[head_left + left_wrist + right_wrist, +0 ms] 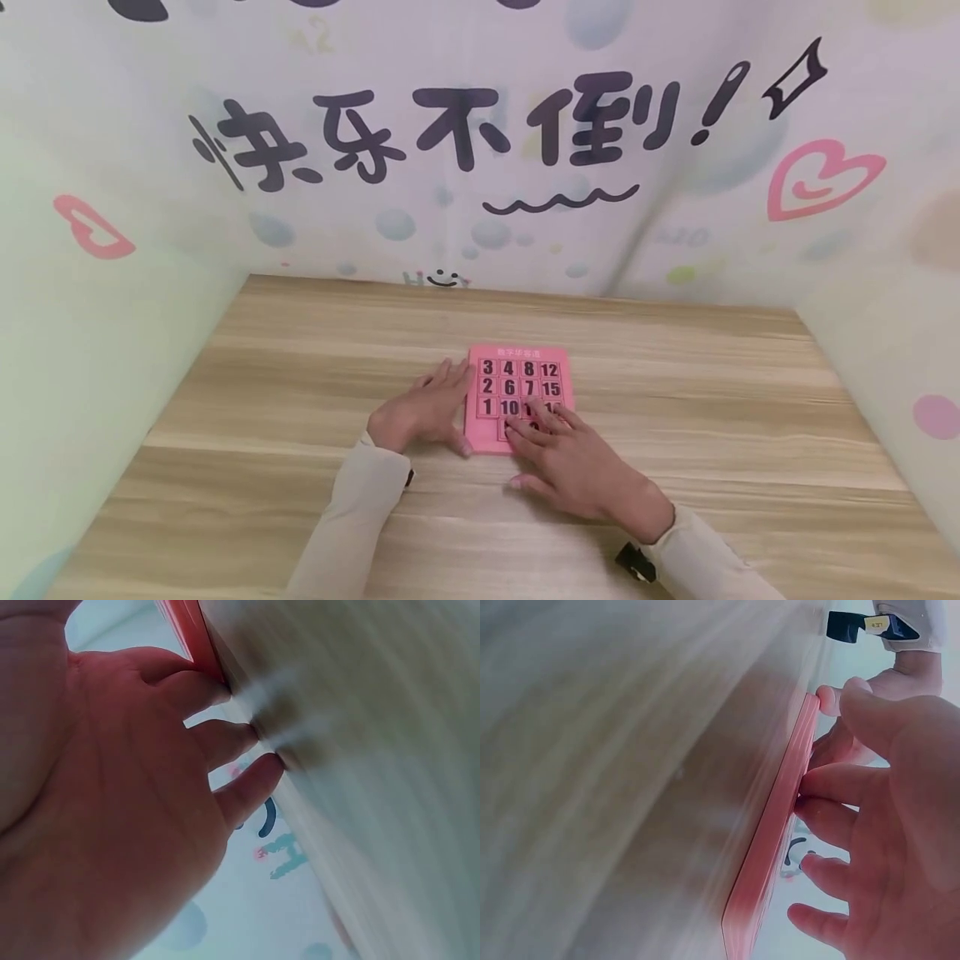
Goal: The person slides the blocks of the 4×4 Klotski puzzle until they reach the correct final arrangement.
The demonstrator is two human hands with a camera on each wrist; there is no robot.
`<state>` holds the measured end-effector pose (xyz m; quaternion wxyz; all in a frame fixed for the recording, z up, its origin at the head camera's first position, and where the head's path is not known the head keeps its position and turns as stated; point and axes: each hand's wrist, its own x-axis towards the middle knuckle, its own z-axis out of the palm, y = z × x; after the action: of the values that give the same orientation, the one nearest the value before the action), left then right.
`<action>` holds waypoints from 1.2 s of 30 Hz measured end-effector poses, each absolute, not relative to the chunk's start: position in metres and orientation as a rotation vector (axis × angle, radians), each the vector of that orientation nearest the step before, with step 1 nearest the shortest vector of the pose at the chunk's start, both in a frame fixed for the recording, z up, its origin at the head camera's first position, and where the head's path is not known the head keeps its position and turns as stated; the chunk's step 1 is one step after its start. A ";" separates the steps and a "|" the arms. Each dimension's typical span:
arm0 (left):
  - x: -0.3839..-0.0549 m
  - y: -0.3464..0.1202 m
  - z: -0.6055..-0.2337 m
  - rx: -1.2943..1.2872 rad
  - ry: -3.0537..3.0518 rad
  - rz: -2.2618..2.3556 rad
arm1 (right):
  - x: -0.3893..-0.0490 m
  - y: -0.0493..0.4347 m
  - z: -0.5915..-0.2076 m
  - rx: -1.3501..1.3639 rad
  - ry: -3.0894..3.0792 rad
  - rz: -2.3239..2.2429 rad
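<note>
A pink number sliding puzzle (484,433) lies flat on the wooden table, its black-numbered tiles in rows and a bare slot at the lower left. Along its left side rests my left hand (427,408), thumb at the lower left corner and fingers spread by the edge. In the left wrist view, several of these fingertips touch the table beside the pink edge (196,637). My right hand (581,471) reaches over the lower right of the puzzle, fingertips on the lower tiles and partly covering them. Its thumb stays off the board, near the front edge.
The wooden table (712,392) extends around the puzzle. Behind it hangs a white backdrop (450,233) with black lettering and bubbles, and pale walls stand at both sides. A black strap (636,562) shows at the right sleeve.
</note>
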<state>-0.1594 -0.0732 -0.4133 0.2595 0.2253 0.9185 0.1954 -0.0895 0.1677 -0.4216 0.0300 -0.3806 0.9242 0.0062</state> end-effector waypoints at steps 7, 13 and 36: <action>-0.156 -0.075 -0.412 0.574 2.499 0.536 | -0.089 0.160 -0.422 -1.190 2.842 0.008; -0.155 -0.077 -0.411 0.550 2.496 0.544 | -0.088 0.153 -0.421 -1.211 2.833 0.007; -0.156 -0.067 -0.409 0.556 2.474 0.514 | -0.086 0.141 -0.424 -1.212 2.865 -0.028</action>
<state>-0.1558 -0.0666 -0.4087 0.2735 0.2067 0.9198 0.1910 -0.0862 0.1412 -0.4245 0.0155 -0.3895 0.9209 -0.0090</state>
